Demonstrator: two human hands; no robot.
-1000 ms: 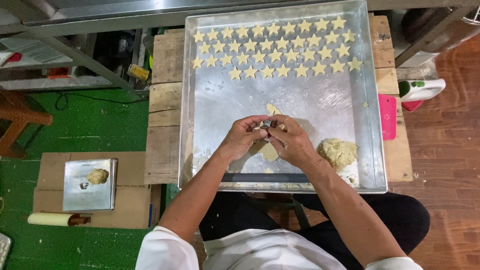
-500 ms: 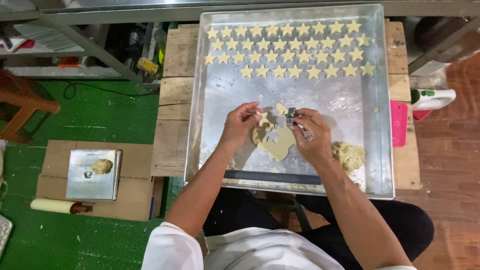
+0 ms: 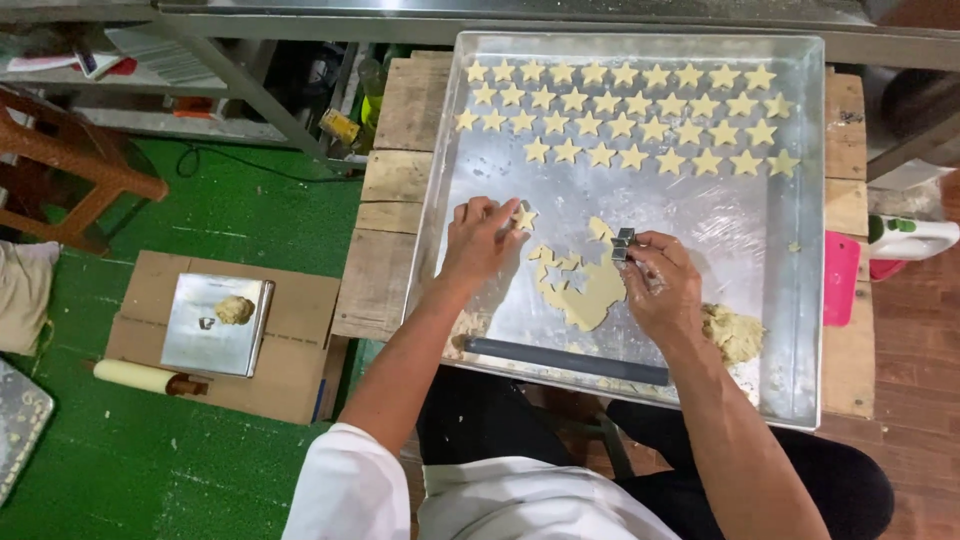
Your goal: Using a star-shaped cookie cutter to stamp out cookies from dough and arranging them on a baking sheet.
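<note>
A large metal tray (image 3: 780, 250) lies on a wooden table. My left hand (image 3: 480, 240) rests on the tray and its fingertips pinch a cut dough star (image 3: 524, 217). My right hand (image 3: 660, 285) holds a small metal star cutter (image 3: 623, 246) just above the right edge of a flattened dough sheet (image 3: 585, 290) with star-shaped holes. Several rows of cut dough stars (image 3: 620, 110) fill the far part of the tray. A lump of dough (image 3: 733, 332) sits right of my right hand. A dark rod (image 3: 565, 360) lies along the tray's near edge.
A pink scraper (image 3: 842, 278) and a white bottle (image 3: 915, 238) lie on the table's right side. On the green floor at left, cardboard holds a small metal tray (image 3: 215, 330) with dough, beside a rolling pin (image 3: 140, 377). An orange stool (image 3: 70, 170) stands far left.
My hands came apart over the dough sheet. The left hand moved left and away with a cut star; the right hand shifted right with the cutter.
</note>
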